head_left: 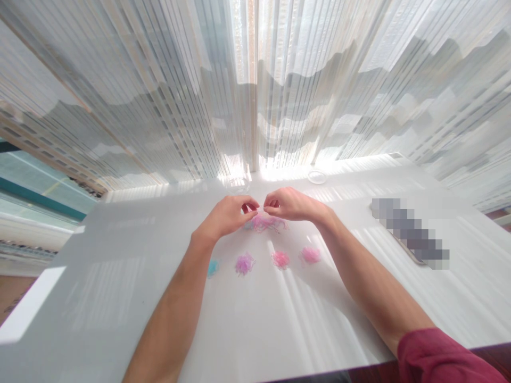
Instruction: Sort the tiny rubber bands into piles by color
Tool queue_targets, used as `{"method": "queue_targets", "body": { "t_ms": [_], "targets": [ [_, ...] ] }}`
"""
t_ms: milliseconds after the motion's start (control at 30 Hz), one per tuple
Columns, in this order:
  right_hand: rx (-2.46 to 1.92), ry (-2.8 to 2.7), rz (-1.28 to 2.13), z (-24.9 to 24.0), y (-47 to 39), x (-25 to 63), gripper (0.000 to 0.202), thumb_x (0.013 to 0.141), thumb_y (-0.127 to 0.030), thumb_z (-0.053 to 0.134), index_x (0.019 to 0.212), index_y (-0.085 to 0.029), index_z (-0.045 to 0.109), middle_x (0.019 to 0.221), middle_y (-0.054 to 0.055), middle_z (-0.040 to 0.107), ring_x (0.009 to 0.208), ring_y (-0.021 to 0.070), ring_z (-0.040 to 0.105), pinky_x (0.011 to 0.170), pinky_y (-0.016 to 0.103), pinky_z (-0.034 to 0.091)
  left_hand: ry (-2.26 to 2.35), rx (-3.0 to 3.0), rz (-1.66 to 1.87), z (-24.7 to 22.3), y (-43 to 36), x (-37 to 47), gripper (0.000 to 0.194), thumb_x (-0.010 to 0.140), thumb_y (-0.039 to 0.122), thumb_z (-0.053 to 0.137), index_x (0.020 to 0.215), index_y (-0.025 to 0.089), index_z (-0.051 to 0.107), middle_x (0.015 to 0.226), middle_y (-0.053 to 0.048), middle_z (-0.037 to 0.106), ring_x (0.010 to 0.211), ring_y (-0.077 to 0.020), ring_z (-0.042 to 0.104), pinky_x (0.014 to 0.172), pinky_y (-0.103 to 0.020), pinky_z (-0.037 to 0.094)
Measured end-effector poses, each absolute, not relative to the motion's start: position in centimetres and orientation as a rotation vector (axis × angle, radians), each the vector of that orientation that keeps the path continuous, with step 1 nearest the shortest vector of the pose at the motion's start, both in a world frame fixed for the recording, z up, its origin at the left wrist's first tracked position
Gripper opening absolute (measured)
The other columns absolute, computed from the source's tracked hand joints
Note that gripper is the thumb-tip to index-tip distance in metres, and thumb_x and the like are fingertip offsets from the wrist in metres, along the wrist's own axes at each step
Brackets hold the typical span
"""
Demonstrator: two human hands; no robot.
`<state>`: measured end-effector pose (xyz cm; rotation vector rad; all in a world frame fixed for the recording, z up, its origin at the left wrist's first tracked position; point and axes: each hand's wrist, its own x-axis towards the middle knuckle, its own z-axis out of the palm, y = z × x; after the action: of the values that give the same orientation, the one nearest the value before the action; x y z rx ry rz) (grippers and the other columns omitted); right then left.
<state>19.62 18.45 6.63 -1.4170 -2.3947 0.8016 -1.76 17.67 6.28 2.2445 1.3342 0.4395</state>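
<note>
My left hand [233, 214] and my right hand [290, 204] are close together over a loose mixed pile of thin pink, lilac and bluish strands [268, 223], perhaps small rubber bands. Both hands have thumb and fingertips pinched together. Whatever lies between the fingertips is too small and washed out to name. Nearer to me sit separate small heaps of similar strands in a row: a blue heap [213, 267] partly behind my left forearm, a purple heap [244, 263], a deep pink heap [280, 259] and a lighter pink heap [310, 255].
A white table [120, 298] carries everything. Two clear round dishes or lids, a left one [238, 184] and a right one [316, 176], lie near its far edge by the striped sheer curtain [255, 106]. At right lies a blurred-out flat object [411, 234].
</note>
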Motion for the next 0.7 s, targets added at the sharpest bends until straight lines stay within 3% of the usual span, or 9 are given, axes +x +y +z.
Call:
{"method": "queue_targets", "body": {
  "t_ms": [700],
  "targets": [
    [-1.47,-2.422,0.784,7.17,18.44,20.04,0.023,0.086,-0.011,0.058,0.089,-0.017,0.08,0.077,0.001,0.075,0.064,0.0124,0.059,0.058,0.024,0.038,1.379,2.236,0.389,6.5,17.63,-2.14,0.019,0.091,0.031,0.061,0.091,0.025,0.079,0.089,-0.001,0.079,0.08,-0.0196,0.072,0.072,-0.029,0.055]
  ]
}}
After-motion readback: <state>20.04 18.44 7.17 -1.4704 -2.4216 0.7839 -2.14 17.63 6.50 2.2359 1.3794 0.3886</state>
